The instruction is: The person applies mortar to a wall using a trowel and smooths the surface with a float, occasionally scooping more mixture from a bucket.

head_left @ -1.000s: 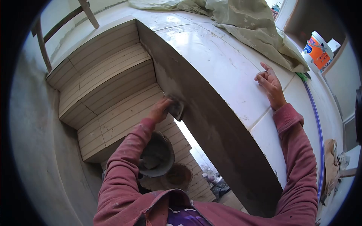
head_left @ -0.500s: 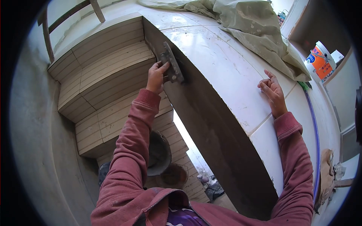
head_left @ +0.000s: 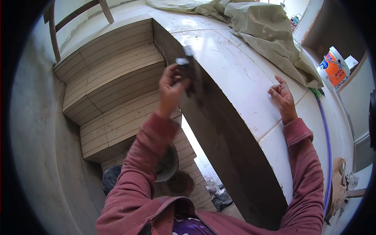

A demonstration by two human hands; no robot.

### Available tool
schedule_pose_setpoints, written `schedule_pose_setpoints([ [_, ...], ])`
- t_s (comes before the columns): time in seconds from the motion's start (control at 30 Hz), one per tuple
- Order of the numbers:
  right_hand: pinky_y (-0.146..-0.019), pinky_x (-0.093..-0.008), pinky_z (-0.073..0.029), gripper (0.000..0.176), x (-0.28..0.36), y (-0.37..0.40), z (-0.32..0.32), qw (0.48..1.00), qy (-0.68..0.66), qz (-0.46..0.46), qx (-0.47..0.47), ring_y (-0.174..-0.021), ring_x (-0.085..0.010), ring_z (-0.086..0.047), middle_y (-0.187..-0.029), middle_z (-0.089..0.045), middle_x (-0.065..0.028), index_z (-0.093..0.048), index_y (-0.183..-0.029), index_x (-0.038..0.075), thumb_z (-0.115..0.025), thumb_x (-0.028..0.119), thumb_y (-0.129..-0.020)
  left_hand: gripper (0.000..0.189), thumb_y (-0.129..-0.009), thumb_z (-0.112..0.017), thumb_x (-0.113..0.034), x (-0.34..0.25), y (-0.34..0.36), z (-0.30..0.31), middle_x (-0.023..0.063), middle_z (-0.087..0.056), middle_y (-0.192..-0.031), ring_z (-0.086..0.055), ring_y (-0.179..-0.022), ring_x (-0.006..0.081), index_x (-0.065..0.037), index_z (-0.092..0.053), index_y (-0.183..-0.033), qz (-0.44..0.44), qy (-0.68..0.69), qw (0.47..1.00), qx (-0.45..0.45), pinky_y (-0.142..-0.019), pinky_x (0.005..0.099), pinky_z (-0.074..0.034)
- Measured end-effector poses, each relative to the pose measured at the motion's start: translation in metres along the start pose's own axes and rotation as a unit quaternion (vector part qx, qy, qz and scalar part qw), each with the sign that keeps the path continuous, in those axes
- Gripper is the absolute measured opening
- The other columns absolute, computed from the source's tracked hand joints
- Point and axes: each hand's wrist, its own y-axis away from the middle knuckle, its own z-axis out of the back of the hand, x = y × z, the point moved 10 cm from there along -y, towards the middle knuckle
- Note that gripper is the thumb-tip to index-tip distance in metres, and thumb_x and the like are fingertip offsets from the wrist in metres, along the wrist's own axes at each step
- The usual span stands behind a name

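Observation:
My left hand (head_left: 171, 88) grips a plastering trowel (head_left: 190, 72), smeared by motion, at the far upper part of a grey mortar-coated wall face (head_left: 235, 156). The trowel's blade lies right at that face, close under the edge of the white tiled top (head_left: 223, 74). Over the white tiles to the right is my right hand (head_left: 284, 102), with some fingers loosely bent, one stretched out, and nothing seen in it.
Tiled steps (head_left: 121, 64) run down on the left. Below, my left sleeve partly hides a dark bucket (head_left: 168, 164). A crumpled plastic sheet (head_left: 262, 27) lies on the tiled top. Farther right are an orange-and-white paint bucket (head_left: 334, 68) and a purple hose (head_left: 326, 156).
My left hand and the trowel have shifted slightly right along the mortar face, now blurred, with the forearm swung right. My right hand has stayed nearly in place.

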Motion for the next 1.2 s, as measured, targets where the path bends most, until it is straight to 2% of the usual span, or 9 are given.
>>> schedule_pose_setpoints([
  [0.13, -0.075, -0.0169, -0.036, 0.067, -0.002, -0.002, 0.000, 1.000, -0.001, 0.001, 0.009, -0.076, -0.0071, -0.046, -0.081, -0.050, -0.0021, -0.019, -0.132, -0.010, -0.059, 0.012, -0.083, 0.044, -0.077, -0.056, 0.004, 0.068, -0.067, 0.073, 0.0068, -0.056, -0.105, -0.055, -0.091, 0.0124, -0.003, -0.045, -0.119, 0.064, 0.013, 0.998, -0.004, -0.075, 0.0250, -0.047],
  [0.37, -0.072, -0.0162, -0.036, 0.067, -0.003, -0.002, -0.001, 1.000, -0.005, 0.002, 0.004, -0.075, -0.0065, -0.046, -0.079, -0.050, -0.0019, -0.020, -0.131, -0.011, -0.060, 0.011, -0.082, 0.047, -0.077, -0.057, 0.003, 0.069, -0.074, 0.053, 0.0051, -0.054, -0.106, -0.054, -0.090, 0.0125, -0.005, -0.044, -0.121, 0.073, 0.009, 0.997, 0.034, -0.077, 0.0252, -0.046],
  [0.7, -0.068, -0.0188, -0.039, 0.069, -0.009, -0.008, 0.001, 0.999, 0.038, 0.025, 0.008, -0.074, -0.0085, -0.049, -0.080, -0.054, -0.0040, -0.027, -0.129, -0.010, -0.065, 0.018, -0.079, 0.051, -0.071, -0.066, 0.001, -0.008, 0.109, -0.073, 0.0056, -0.056, -0.104, -0.054, -0.089, 0.0120, -0.004, -0.047, -0.118, -0.025, -0.078, 0.993, 0.088, -0.075, 0.0251, -0.046],
  [0.8, -0.068, -0.0204, -0.040, 0.073, -0.006, -0.009, 0.003, 0.985, 0.163, 0.055, 0.020, -0.074, -0.0099, -0.050, -0.079, -0.056, -0.0058, -0.028, -0.129, -0.010, -0.067, 0.024, -0.077, 0.051, -0.070, -0.068, -0.001, -0.028, 0.159, -0.113, 0.0090, -0.057, -0.103, -0.056, -0.090, 0.0158, -0.001, -0.048, -0.117, -0.001, -0.086, 0.990, 0.109, -0.077, 0.0274, -0.046],
  [0.9, -0.068, -0.0216, -0.040, 0.076, -0.008, -0.012, 0.008, 0.992, 0.115, 0.048, -0.006, -0.071, -0.0116, -0.051, -0.077, -0.058, -0.0073, -0.028, -0.128, -0.011, -0.069, 0.028, -0.076, 0.053, -0.066, -0.068, 0.002, -0.050, 0.205, -0.148, 0.0154, -0.058, -0.104, -0.059, -0.093, 0.0251, 0.000, -0.049, -0.115, -0.046, -0.107, 0.984, 0.137, -0.080, 0.0315, -0.046],
  [1.0, -0.076, -0.0212, -0.042, 0.057, -0.013, -0.015, 0.016, 0.996, 0.080, 0.021, -0.032, -0.080, -0.0118, -0.054, -0.085, -0.058, -0.0080, -0.031, -0.128, -0.007, -0.059, 0.016, -0.084, 0.058, -0.061, -0.069, 0.002, -0.072, 0.253, -0.194, 0.0152, -0.058, -0.103, -0.058, -0.091, 0.0305, -0.003, -0.050, -0.115, -0.053, -0.106, 0.968, 0.222, -0.077, 0.0352, -0.048],
  [1.07, -0.085, -0.0405, -0.041, 0.061, -0.031, -0.018, 0.033, 0.994, 0.072, -0.040, -0.076, -0.097, -0.0295, -0.056, -0.102, -0.061, -0.0159, -0.040, -0.127, 0.005, -0.058, 0.038, -0.079, 0.059, -0.060, -0.070, -0.001, -0.083, 0.287, -0.222, 0.0151, -0.057, -0.103, -0.058, -0.089, 0.0317, -0.005, -0.050, -0.115, -0.025, -0.076, 0.942, 0.327, -0.076, 0.0368, -0.048],
  [1.17, -0.089, -0.0406, -0.039, 0.074, -0.075, -0.031, 0.056, 0.997, -0.038, -0.018, -0.059, -0.102, -0.0276, -0.053, -0.108, -0.059, -0.0145, -0.024, -0.137, 0.010, -0.060, 0.037, -0.078, 0.058, -0.061, -0.071, -0.004, -0.087, 0.317, -0.216, 0.0154, -0.058, -0.102, -0.059, -0.089, 0.0313, -0.006, -0.049, -0.115, -0.012, -0.053, 0.915, 0.401, -0.074, 0.0370, -0.049],
  [1.2, -0.076, -0.0212, -0.042, 0.056, -0.042, -0.004, 0.051, 0.993, -0.069, -0.025, -0.092, -0.078, -0.0128, -0.054, -0.085, -0.058, -0.0091, -0.028, -0.129, -0.008, -0.056, 0.014, -0.086, 0.057, -0.062, -0.071, -0.004, -0.076, 0.320, -0.197, 0.0155, -0.058, -0.101, -0.059, -0.089, 0.0315, -0.006, -0.050, -0.115, 0.030, -0.101, 0.906, 0.410, -0.075, 0.0369, -0.048],
])
